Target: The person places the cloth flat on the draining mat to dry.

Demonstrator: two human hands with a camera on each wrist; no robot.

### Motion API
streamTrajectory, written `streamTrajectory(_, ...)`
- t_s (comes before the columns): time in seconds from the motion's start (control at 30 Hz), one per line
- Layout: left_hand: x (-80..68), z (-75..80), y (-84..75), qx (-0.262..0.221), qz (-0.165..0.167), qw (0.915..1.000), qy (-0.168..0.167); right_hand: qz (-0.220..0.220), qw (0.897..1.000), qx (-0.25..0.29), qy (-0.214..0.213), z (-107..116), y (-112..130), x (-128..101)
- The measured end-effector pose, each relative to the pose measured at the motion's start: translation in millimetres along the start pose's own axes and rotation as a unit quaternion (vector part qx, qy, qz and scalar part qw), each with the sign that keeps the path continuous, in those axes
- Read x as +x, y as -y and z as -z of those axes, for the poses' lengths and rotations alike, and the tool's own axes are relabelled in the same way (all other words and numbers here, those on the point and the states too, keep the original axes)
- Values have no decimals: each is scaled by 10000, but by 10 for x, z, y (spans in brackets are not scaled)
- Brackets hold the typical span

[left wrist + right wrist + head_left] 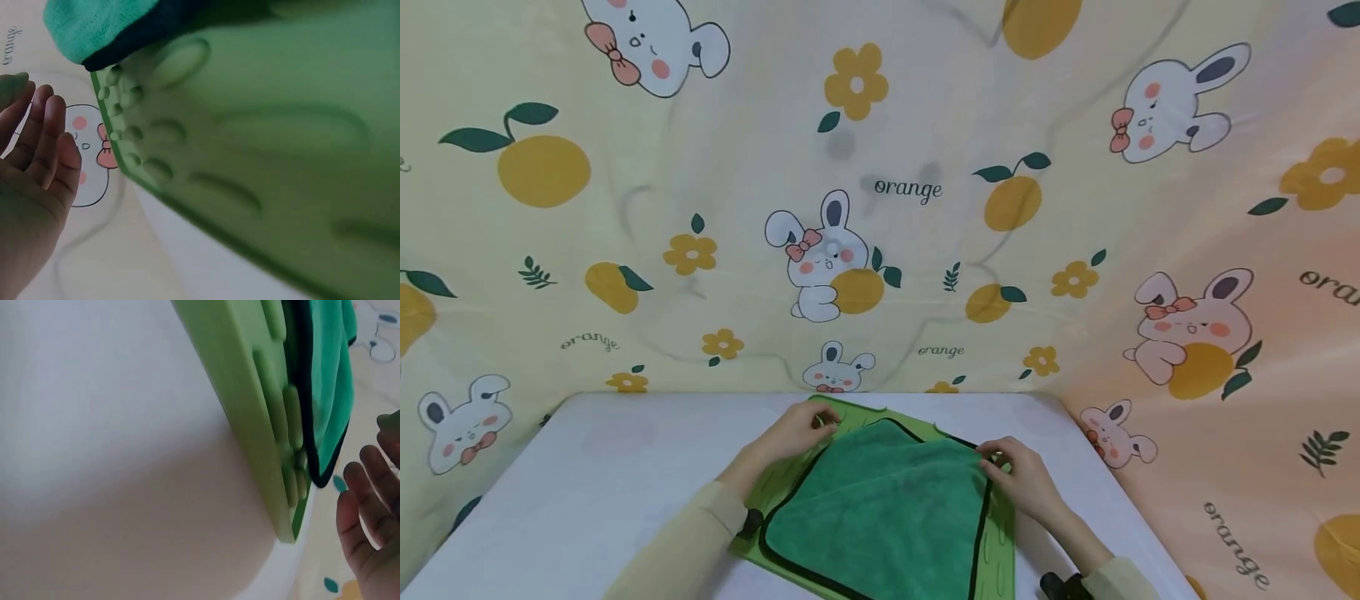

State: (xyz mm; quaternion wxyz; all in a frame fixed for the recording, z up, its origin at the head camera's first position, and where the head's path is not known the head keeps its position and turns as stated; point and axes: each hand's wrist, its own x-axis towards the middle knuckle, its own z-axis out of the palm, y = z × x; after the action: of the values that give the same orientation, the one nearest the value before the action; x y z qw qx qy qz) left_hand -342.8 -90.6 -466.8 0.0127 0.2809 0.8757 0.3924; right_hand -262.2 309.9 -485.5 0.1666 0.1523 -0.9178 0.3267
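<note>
On a white table (625, 467), a green cloth (880, 500) with dark edging lies on a ridged green mat (1000, 542). Tugged unevenly, the cloth could likely bunch or drag off the mat. The left hand (797, 429) and right hand (1022, 475) rest at its far corners; the wrist views show relaxed, uncurled fingers (44, 131) gripping nothing.
</note>
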Motion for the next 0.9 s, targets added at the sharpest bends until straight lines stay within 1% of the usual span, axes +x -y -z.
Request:
streamTrajectory(0.07, 54, -25, -1, -103, 79, 9999, 58, -194, 9997, -119, 74, 19, -41, 42)
streamTrajectory(0.2, 135, -77, 17, -205, 190, 9995, 138, -489, 9976, -331, 361, 47, -105, 119)
streamTrajectory(0.4, 203, -143, 99, -212, -26, 9992, 332, -854, 9934, -349, 686, 15, -178, 163)
streamTrajectory(0.47, 200, -166, 108, -198, 11, 9991, 372, -910, 9923, -371, 756, -13, -201, 160)
streamTrajectory(0.53, 191, -188, 99, -187, 132, 9990, 396, -970, 9913, -404, 790, -38, -222, 165)
streamTrajectory(0.7, 180, -230, 89, -61, 393, 9983, 416, -955, 9907, -505, 828, -72, -244, 201)
streamTrajectory(0.9, 173, -231, 55, 336, 513, 9973, 411, -981, 9892, -654, 873, -82, -244, 215)
